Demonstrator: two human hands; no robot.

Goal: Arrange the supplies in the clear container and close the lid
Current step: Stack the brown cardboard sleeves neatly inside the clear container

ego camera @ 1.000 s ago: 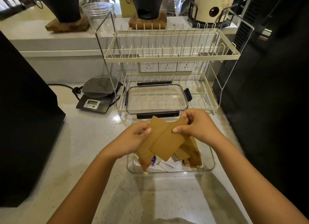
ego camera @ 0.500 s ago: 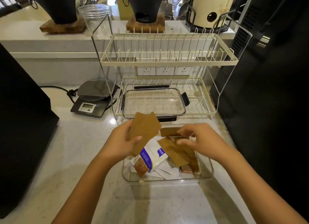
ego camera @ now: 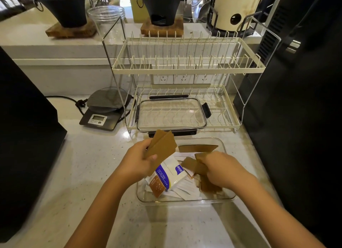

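Left hand: still holding two brown packets, as before.
Right hand: now lower, gripping brown packets inside the clear container.
Lid: unmoved on rack.

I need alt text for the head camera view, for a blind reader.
The left hand holds brown packets above an open clear container of sachets, while the right hand reaches inside. Its lid lies on a dish rack behind.

Two-tier cream dish rack stood on pale speckled tabletop; digital scale just left of it; two black pots on wooden blocks behind
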